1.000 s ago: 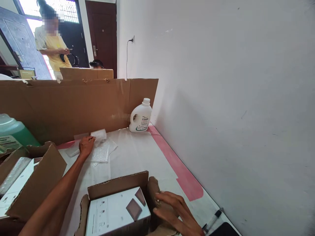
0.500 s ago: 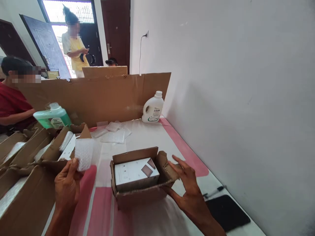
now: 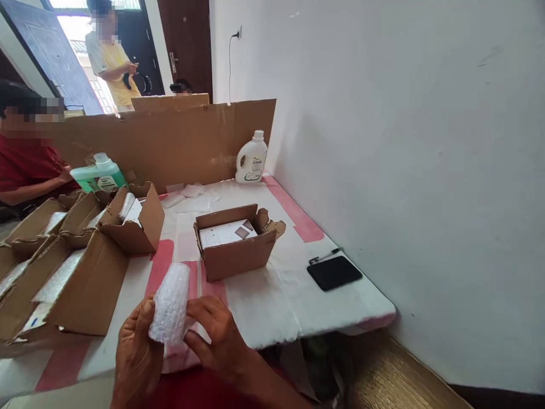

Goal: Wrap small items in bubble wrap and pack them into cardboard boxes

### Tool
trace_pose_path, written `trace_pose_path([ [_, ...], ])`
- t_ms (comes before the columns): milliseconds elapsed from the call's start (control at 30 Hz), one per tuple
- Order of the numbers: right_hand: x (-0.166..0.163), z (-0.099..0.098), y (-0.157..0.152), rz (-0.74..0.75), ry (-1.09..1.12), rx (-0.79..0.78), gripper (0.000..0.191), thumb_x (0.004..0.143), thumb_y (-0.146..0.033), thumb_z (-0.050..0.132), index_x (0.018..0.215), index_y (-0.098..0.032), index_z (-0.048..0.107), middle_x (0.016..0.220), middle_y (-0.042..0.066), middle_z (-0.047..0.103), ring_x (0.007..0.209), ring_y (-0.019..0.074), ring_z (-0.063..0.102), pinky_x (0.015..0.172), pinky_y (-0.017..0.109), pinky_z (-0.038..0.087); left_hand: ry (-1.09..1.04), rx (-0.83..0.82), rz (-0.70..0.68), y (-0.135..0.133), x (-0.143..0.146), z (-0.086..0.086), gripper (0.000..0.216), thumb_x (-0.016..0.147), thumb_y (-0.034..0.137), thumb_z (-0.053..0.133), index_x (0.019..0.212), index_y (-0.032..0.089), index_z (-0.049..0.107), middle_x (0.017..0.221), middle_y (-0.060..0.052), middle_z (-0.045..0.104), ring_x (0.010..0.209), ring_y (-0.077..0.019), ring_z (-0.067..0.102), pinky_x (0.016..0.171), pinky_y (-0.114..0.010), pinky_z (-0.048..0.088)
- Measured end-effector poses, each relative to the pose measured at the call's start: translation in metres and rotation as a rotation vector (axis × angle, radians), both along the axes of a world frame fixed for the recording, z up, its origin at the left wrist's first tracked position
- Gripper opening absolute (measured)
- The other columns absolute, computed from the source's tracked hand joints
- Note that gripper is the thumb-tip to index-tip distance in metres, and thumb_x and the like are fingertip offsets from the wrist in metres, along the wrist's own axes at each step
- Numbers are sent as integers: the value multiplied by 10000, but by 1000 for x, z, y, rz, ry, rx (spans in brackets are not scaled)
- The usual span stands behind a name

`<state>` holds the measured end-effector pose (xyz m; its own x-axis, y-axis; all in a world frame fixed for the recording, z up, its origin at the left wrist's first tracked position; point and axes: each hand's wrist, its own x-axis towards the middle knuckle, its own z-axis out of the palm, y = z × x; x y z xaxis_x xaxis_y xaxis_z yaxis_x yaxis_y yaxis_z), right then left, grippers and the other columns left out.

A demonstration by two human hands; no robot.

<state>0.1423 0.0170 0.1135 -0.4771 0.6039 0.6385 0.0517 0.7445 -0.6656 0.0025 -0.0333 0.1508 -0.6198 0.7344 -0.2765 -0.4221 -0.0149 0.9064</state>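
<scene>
A piece of bubble wrap (image 3: pixel 171 304), bent into a rounded shape, is gripped at its left edge by my left hand (image 3: pixel 138 346), thumb in front. My right hand (image 3: pixel 219 335) closes in on its right edge, thumb and fingers bent around it; the fingertips are partly hidden. Beyond the hands stands an open cardboard box (image 3: pixel 240 255) with its right flap folded outward. Inside it lies a white box (image 3: pixel 225 234) with brown squares printed on top.
Several open cardboard boxes (image 3: pixel 91 284) with bubble wrap inside stand at the left. A green bottle (image 3: pixel 100 175), a white jug (image 3: pixel 252 159) and a cardboard partition (image 3: pixel 170 147) are behind. A black flat pad (image 3: pixel 334 272) and pen lie right. Other people are beyond the partition.
My right hand has left the cardboard box and come to the bubble wrap. My left hand has brought the wrap nearer my body. The view has tilted down.
</scene>
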Motion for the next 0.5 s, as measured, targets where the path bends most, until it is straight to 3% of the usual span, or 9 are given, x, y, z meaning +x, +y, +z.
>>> trace_pose_path([
  [100, 15, -8, 2, 137, -24, -177, 340, 1038, -435, 483, 919, -200, 699, 844, 47, 733, 771, 166, 663, 742, 278, 505, 108, -75, -24, 3, -7, -16, 547, 552, 673, 841, 677, 191, 615, 557, 45, 539, 495, -97, 438, 436, -214, 354],
  [200, 35, -9, 8, 52, -41, -418, 299, 982, -423, 571, 811, -205, 683, 781, 20, 679, 734, 160, 609, 705, 265, 459, 292, -180, -95, 13, -27, -33, 585, 604, 736, 774, 605, 198, 542, 512, 53, 458, 482, -99, 382, 438, -228, 309],
  [267, 46, -10, 13, -12, -16, -580, 272, 943, -423, 604, 790, -204, 652, 759, 0, 617, 725, 153, 553, 686, 259, 420, 391, -242, -227, 23, -40, -43, 623, 637, 781, 711, 557, 204, 492, 501, 43, 443, 480, -104, 372, 452, -240, 304],
  [367, 58, -17, 21, 18, 77, -857, 328, 923, -496, 610, 781, -202, 574, 708, -29, 511, 657, 127, 452, 622, 239, 362, 526, -268, -448, 40, -51, -54, 647, 693, 802, 634, 504, 208, 460, 488, 28, 440, 484, -116, 391, 479, -254, 326],
  [433, 66, -26, 28, 44, 121, -1039, 389, 917, -558, 594, 766, -208, 513, 663, -48, 450, 594, 111, 385, 561, 229, 321, 648, -239, -500, 52, -53, -59, 628, 732, 786, 603, 514, 207, 497, 516, 10, 495, 518, -138, 463, 517, -265, 381],
  [500, 78, -34, 38, -16, 68, -1070, 416, 917, -577, 574, 737, -213, 483, 647, -48, 432, 575, 114, 371, 545, 234, 318, 752, -213, -482, 67, -51, -63, 578, 751, 766, 598, 643, 198, 610, 677, -34, 641, 653, -187, 598, 620, -296, 475],
])
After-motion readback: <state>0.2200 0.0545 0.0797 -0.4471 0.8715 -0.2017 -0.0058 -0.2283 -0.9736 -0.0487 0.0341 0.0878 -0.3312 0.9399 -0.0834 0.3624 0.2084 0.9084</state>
